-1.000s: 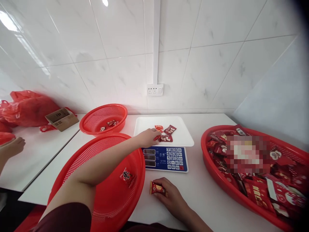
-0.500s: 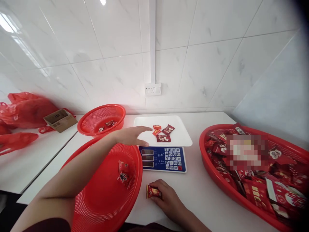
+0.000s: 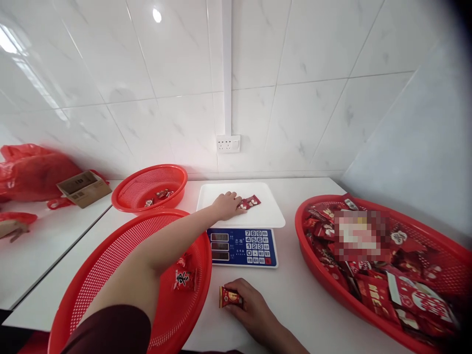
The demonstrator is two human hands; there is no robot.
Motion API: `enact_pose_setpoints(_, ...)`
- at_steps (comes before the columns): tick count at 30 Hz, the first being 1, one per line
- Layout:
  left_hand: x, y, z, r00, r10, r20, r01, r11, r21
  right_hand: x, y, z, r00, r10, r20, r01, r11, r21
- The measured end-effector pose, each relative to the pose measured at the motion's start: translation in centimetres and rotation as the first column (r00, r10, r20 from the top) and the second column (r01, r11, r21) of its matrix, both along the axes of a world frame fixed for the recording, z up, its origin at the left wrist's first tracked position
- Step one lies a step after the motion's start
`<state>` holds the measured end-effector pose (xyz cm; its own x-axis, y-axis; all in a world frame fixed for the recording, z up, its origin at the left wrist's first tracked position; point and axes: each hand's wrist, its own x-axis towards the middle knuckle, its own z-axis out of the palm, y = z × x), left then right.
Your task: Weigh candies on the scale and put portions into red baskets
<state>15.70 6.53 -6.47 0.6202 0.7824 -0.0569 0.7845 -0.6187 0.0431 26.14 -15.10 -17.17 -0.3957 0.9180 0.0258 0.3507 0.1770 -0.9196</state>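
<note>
My left hand point(image 3: 225, 205) reaches over the white tray point(image 3: 265, 216) of a weighing scale, fingers curled down onto wrapped candies. Dark red candy packets point(image 3: 250, 202) stick out beside its fingertips; the smaller ones are hidden under the hand. My right hand point(image 3: 250, 309) rests low on the table in front of the scale, pinching a red-and-gold wrapped candy point(image 3: 231, 297) between thumb and fingers. Between the hands lies the scale's blue keypad panel point(image 3: 241, 247). Beneath my left forearm stands a large red basket point(image 3: 129, 246) with a few candy packets point(image 3: 185, 279) inside.
A smaller red basket point(image 3: 150, 176) with several candies stands behind the large one. At right, a wide red basket point(image 3: 306, 236) is full of red packets. Red plastic bags point(image 3: 44, 169), a cardboard box point(image 3: 84, 189) and another person's hand point(image 3: 14, 229) are at far left.
My left hand has moved right and closed over the candies on the scale tray. My right hand still holds its candy. Another person's hand has appeared at the left edge.
</note>
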Motion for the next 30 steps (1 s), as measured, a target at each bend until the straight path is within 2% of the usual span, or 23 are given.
enact_pose_setpoints(5, -0.1, -0.2, 0.1, 0.995, 0.068, 0.067, -0.064, 0.996, -0.056, 0.0, 0.0, -0.1, 1.000, 0.018, 0.008, -0.019, 1.000, 0.007)
enact_pose_setpoints(8, -1.0, -0.3, 1.1, 0.992, 0.075, 0.102, -0.069, 0.996, -0.063, 0.0, 0.0, 0.0, 1.000, 0.018, 0.008, -0.018, 1.000, 0.001)
enact_pose_setpoints(11, -3.7, -0.6, 3.4, 0.988, 0.079, 0.134, -0.057, 0.985, -0.162, 0.0, 0.0, 0.2, 1.000, 0.016, 0.002, -0.016, 1.000, -0.021)
enact_pose_setpoints(13, -6.2, -1.1, 5.6, 0.988, 0.070, 0.136, -0.019, 0.939, -0.344, 0.0, 0.1, 0.2, 1.000, 0.016, -0.005, -0.016, 0.999, -0.033)
enact_pose_setpoints(15, -8.6, -1.9, 7.9, 0.993, 0.045, 0.110, 0.010, 0.890, -0.456, 0.0, 0.1, 0.2, 1.000, 0.019, -0.013, -0.019, 0.999, -0.035)
enact_pose_setpoints(17, -10.1, -2.9, 9.8, 0.999, 0.034, 0.033, -0.013, 0.867, -0.499, 0.0, 0.1, 0.1, 1.000, 0.025, -0.015, -0.026, 0.999, -0.030)
enact_pose_setpoints(19, -10.2, -3.7, 10.7, 1.000, 0.021, -0.017, -0.026, 0.872, -0.488, -0.1, 0.1, 0.1, 0.999, 0.036, -0.005, -0.036, 0.999, -0.023)
enact_pose_setpoints(21, -9.0, -4.0, 10.2, 1.000, -0.005, 0.005, 0.007, 0.911, -0.413, -0.2, 0.1, 0.0, 0.999, 0.045, 0.013, -0.045, 0.999, -0.018)
enact_pose_setpoints(24, -5.3, -3.0, 7.5, 0.997, -0.060, 0.057, 0.071, 0.974, -0.215, -0.2, 0.1, 0.0, 0.999, 0.042, 0.027, -0.041, 0.999, -0.015)
enact_pose_setpoints(27, -1.3, -1.0, 4.2, 0.994, -0.103, 0.035, 0.106, 0.991, -0.083, -0.1, 0.2, 0.0, 1.000, 0.024, 0.010, -0.024, 1.000, -0.017)
enact_pose_setpoints(30, 1.8, 0.8, 1.9, 0.982, -0.187, -0.019, 0.186, 0.982, -0.024, 0.0, 0.1, 0.0, 1.000, 0.000, -0.007, -0.001, 1.000, -0.024)
